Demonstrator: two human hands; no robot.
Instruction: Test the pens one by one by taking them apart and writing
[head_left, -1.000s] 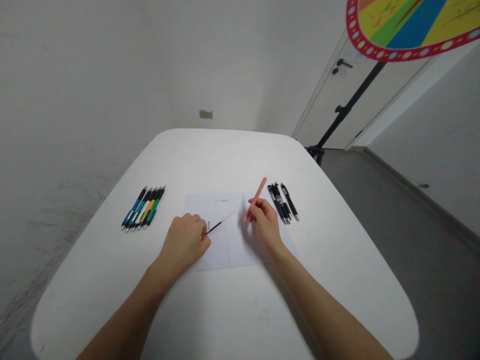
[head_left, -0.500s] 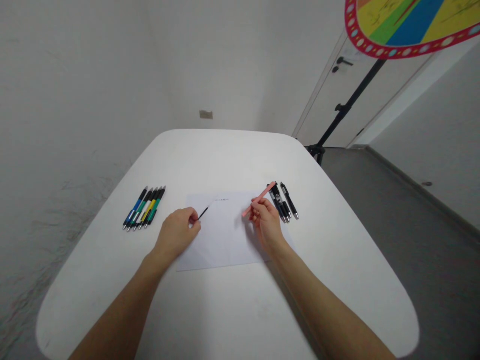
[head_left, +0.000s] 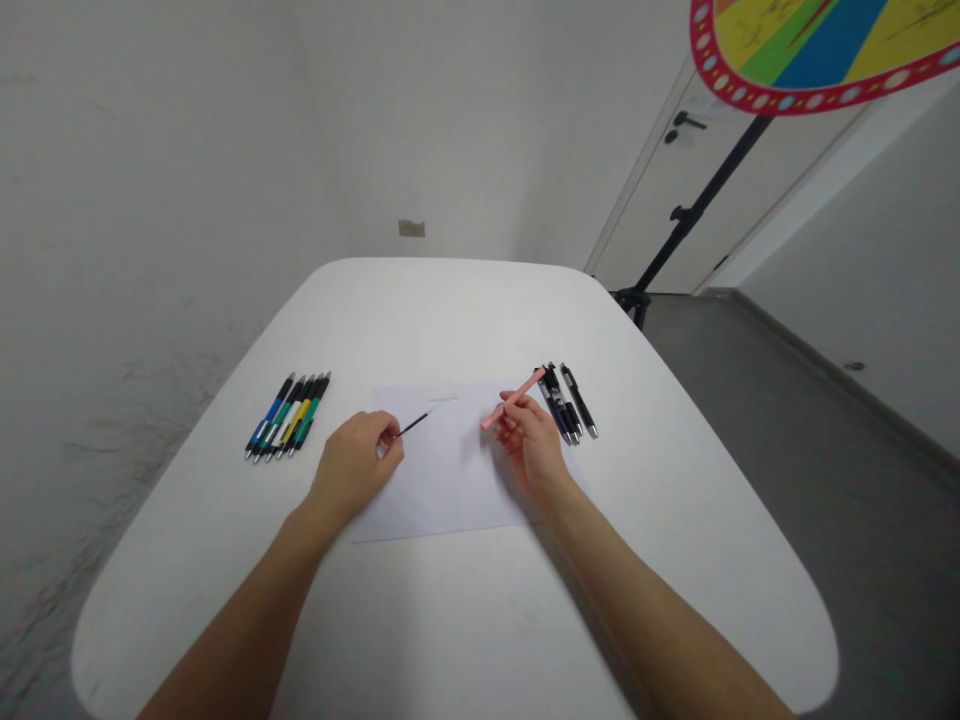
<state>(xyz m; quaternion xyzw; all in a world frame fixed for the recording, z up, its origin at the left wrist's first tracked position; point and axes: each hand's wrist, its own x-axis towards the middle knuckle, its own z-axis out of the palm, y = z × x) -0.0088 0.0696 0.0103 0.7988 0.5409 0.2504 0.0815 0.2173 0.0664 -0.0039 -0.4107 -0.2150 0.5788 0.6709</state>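
A sheet of white paper [head_left: 450, 490] lies on the white table [head_left: 450, 610], with a small line of faint dark marks near its top edge. Over the paper's left side, my left hand [head_left: 360, 455] pinches a thin dark refill [head_left: 414, 424] with a pale end that points up and right. My right hand [head_left: 531, 440], above the paper's right part, is closed on a pink stick-like object [head_left: 515, 398], tilted with its upper end toward the black pens. What the pink object is exactly cannot be made out.
Several pens with coloured barrels [head_left: 289, 416] lie side by side at the left. Several black pens [head_left: 566, 405] lie just beyond my right hand. Behind the table's right corner stands a black pole [head_left: 701, 205] with a colourful wheel [head_left: 817, 55].
The dark refill in my left hand has swung to a flatter angle, its far end shifting right. The pink object has moved slightly left and down with my right hand.
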